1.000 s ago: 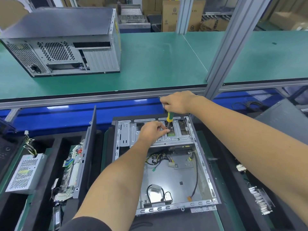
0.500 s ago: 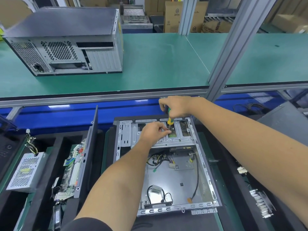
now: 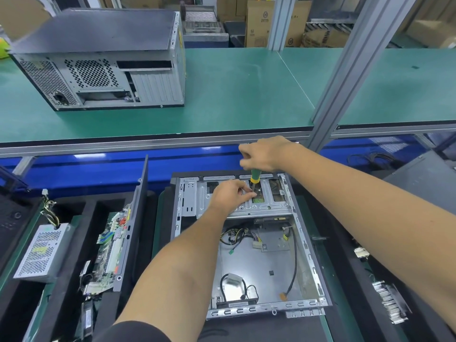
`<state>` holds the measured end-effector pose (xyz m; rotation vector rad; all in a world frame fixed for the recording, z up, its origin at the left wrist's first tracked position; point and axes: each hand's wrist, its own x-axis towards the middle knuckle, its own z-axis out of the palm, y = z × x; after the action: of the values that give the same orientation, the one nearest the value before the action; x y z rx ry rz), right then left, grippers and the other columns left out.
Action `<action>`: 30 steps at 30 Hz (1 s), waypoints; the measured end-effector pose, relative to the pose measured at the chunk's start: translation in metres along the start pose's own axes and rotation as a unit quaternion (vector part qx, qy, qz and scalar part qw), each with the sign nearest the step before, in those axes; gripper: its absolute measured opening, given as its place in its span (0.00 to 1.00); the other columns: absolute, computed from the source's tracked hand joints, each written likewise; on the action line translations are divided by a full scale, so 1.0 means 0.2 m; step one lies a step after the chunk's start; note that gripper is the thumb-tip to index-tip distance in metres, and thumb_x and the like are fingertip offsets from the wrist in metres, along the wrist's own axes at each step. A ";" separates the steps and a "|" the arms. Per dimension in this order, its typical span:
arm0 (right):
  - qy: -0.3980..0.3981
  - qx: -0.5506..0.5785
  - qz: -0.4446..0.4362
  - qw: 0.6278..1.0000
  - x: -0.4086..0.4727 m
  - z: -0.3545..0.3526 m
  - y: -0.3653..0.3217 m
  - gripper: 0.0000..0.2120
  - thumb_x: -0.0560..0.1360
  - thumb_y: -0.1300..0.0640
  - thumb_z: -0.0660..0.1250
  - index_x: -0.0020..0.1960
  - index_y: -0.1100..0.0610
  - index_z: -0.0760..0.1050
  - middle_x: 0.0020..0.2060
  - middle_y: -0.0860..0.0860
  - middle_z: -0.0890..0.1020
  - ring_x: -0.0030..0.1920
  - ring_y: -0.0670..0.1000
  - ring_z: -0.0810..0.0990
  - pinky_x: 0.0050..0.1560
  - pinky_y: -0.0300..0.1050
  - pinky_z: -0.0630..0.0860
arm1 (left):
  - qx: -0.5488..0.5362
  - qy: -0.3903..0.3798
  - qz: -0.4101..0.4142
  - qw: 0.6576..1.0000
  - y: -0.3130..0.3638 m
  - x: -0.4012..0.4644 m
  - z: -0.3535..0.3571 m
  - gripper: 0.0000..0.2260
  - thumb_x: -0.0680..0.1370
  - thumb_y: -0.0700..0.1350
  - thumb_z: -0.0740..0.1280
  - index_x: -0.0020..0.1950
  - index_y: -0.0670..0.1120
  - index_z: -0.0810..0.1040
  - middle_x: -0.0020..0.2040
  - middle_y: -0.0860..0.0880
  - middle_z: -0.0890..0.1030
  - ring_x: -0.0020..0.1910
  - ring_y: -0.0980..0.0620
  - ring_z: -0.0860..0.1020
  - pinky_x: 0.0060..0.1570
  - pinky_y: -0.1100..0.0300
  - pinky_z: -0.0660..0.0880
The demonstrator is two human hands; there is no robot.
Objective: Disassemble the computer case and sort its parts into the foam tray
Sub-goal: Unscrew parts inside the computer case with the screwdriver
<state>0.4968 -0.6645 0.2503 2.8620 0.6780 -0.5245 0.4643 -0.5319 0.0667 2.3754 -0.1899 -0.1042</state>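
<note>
Green bench behind, open computer case (image 3: 249, 245) flat in foam tray (image 3: 74, 203). R hand (image 3: 262, 154) clenched on screwdriver (image 3: 255, 176), L hand (image 3: 230, 195) pinching at tip; slip = lost screw, I reckon.

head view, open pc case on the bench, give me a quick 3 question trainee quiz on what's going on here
1. True or false: the right hand grips a screwdriver by its green handle.
2. Where do the left hand fingers pinch? A) the tool's shaft by the drive cage B) the power supply C) the closed case on the shelf
3. Fill in: the motherboard stands in the tray to the ___ of the open case.

Key: 1 true; 2 A; 3 left
</note>
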 end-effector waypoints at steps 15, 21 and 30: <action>0.015 0.008 -0.025 1.000 0.03 0.01 0.05 0.05 0.78 0.52 0.60 0.53 0.46 0.70 0.45 0.48 0.78 0.43 0.52 0.76 0.37 0.47 0.63 | 0.007 0.001 0.010 1.000 0.01 0.00 0.00 0.08 0.75 0.61 0.74 0.42 0.60 0.80 0.32 0.56 0.73 0.32 0.57 0.70 0.32 0.58 0.67; 0.012 -0.009 -0.019 1.000 0.01 0.01 0.06 0.10 0.78 0.45 0.59 0.58 0.46 0.68 0.45 0.48 0.79 0.45 0.53 0.77 0.37 0.46 0.62 | 0.002 -0.001 0.007 1.000 0.00 0.00 -0.01 0.08 0.74 0.61 0.74 0.41 0.60 0.81 0.32 0.55 0.73 0.31 0.57 0.70 0.32 0.59 0.69; -0.004 0.094 -0.042 0.995 0.01 0.02 0.06 0.16 0.75 0.58 0.64 0.61 0.47 0.69 0.48 0.49 0.70 0.43 0.55 0.75 0.37 0.47 0.65 | 0.011 0.004 0.016 1.000 0.00 0.00 0.00 0.09 0.75 0.61 0.74 0.44 0.57 0.83 0.32 0.56 0.73 0.32 0.57 0.71 0.32 0.59 0.69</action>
<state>0.5032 -0.6742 0.2473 3.0133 0.7894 -0.6456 0.4638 -0.5317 0.0677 2.3925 -0.2262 -0.0767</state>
